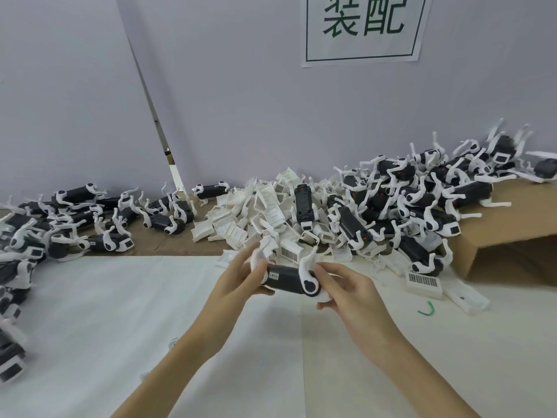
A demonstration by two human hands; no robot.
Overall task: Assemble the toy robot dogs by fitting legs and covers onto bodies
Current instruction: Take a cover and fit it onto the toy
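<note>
Dog body (284,278) lies between my 2 hands, long axis left to right, above the white mat (120,312). My left hand (241,279) grips its left end; my right hand (343,292) cups the right, seemingly around a leg (310,286). Loose covers (262,212) are piled just beyond, the mat bare on my near side.

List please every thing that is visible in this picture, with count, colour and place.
held dog: one, black and white, in both hands above the white table
covers: many, white, heap at centre back
right pile: many dogs, black and white, on cardboard
left pile: many dogs, black and white
sign: one, white with green characters, on wall
green scrap: one, right on table
left hand: grips dog's left end
right hand: grips dog's right end
</note>
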